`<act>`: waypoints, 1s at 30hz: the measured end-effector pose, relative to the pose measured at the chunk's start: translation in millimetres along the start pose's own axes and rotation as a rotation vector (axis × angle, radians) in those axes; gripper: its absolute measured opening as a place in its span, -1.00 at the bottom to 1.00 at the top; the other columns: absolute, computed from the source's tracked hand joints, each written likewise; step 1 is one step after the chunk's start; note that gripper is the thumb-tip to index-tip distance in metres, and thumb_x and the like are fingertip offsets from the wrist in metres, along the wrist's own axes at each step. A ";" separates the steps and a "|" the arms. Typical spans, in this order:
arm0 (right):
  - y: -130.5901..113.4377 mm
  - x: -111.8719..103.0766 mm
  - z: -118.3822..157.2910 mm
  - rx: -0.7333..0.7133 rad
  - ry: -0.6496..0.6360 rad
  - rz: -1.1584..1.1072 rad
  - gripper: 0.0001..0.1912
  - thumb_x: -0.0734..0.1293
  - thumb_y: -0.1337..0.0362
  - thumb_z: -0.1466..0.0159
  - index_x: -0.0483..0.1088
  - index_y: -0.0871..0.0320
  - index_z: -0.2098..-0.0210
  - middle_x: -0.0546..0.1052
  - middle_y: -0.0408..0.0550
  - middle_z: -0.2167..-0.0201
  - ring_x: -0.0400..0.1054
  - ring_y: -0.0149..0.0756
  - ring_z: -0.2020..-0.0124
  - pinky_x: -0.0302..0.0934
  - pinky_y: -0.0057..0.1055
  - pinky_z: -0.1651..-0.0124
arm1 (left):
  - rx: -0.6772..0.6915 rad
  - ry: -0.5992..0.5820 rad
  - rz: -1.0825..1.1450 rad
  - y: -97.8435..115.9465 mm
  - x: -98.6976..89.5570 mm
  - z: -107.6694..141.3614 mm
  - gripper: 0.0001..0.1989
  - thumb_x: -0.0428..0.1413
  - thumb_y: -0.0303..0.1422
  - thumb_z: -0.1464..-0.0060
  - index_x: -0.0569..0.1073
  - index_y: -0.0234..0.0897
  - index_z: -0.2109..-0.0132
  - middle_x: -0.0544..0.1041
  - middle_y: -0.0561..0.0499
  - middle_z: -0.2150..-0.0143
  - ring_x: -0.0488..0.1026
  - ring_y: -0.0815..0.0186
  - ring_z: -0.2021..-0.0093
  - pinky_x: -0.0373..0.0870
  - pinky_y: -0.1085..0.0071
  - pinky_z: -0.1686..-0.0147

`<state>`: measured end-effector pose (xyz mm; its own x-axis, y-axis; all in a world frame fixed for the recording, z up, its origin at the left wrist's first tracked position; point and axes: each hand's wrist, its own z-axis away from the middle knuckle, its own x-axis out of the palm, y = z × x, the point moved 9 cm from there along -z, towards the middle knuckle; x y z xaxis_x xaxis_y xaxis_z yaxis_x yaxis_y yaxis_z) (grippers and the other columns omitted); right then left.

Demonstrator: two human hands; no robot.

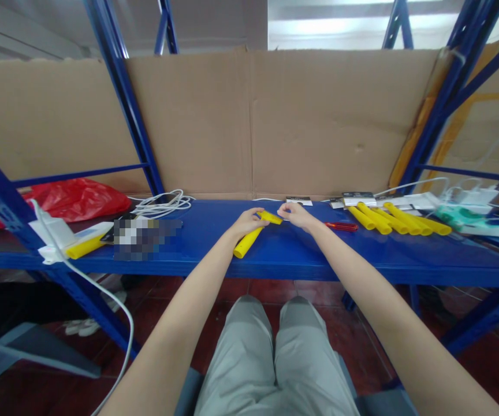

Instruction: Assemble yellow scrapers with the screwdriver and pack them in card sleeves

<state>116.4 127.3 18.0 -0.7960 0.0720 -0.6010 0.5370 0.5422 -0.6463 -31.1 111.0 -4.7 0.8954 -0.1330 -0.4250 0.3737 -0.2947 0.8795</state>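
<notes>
My left hand [249, 221] is closed around a short yellow piece [270, 218] that points toward my right hand. My right hand [295, 214] has its fingers pinched together near the free end of that piece; what they hold, if anything, is too small to make out. Beneath my left hand a yellow tube [248, 242] lies slanted on the blue shelf [206, 242], its open end toward me. To the right of my right hand rest some red-handled tools [341, 226]. Several yellow tubes [382, 219] lie side by side farther right.
A coiled white cable [165, 203] and a red plastic bag [80, 196] are at the left, near another yellow tube [85, 245]. Cardboard [197, 127] stands behind the shelf. At the far right are a green-and-white item [466, 219] and cables. Blue uprights flank the workspace.
</notes>
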 end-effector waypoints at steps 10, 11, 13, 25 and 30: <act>-7.7 17.2 7.7 0.030 -0.048 0.237 -0.90 0.26 0.35 -0.18 0.38 0.19 0.46 0.45 -0.04 0.31 0.31 -0.30 0.21 0.14 -0.37 0.06 | 0.030 -0.039 -0.020 -0.5 4.2 -0.8 -0.48 0.25 -0.45 0.14 0.43 -0.37 -0.05 0.43 0.11 0.52 0.32 0.44 0.54 0.26 0.50 0.47; -7.5 17.1 8.7 0.047 -0.058 0.241 -0.89 0.25 0.36 -0.18 0.38 0.19 0.46 0.46 -0.03 0.31 0.32 -0.30 0.22 0.15 -0.38 0.08 | 0.030 -0.043 -0.027 0.3 4.6 -0.2 -0.49 0.24 -0.45 0.13 0.43 -0.37 -0.05 0.43 0.11 0.52 0.32 0.44 0.54 0.26 0.51 0.47; -8.2 16.5 10.7 0.070 -0.074 0.237 -0.88 0.24 0.37 -0.20 0.39 0.20 0.45 0.48 -0.03 0.33 0.33 -0.31 0.25 0.17 -0.40 0.12 | 0.034 -0.049 -0.038 2.2 5.2 1.3 -0.49 0.23 -0.45 0.13 0.43 -0.37 -0.04 0.44 0.10 0.51 0.31 0.45 0.54 0.25 0.51 0.48; -13.6 14.2 15.6 0.093 -0.090 0.158 -0.89 0.27 0.38 -0.18 0.40 0.20 0.45 0.51 -0.05 0.34 0.36 -0.34 0.30 0.20 -0.45 0.19 | 0.060 -0.079 -0.028 4.8 8.0 2.5 -0.50 0.22 -0.46 0.15 0.43 -0.34 -0.02 0.38 0.15 0.54 0.30 0.47 0.56 0.19 0.56 0.54; -12.7 16.7 14.3 0.089 -0.108 0.117 -0.87 0.26 0.36 -0.18 0.37 0.19 0.50 0.49 -0.07 0.41 0.36 -0.34 0.33 0.20 -0.43 0.18 | 0.047 -0.069 -0.038 4.9 6.5 3.4 -0.49 0.23 -0.45 0.15 0.43 -0.34 -0.03 0.40 0.13 0.53 0.31 0.46 0.56 0.22 0.53 0.52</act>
<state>100.3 109.6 9.4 -0.6943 0.0374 -0.7187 0.6508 0.4591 -0.6047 -24.3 105.5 -3.8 0.8610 -0.1856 -0.4735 0.3943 -0.3444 0.8520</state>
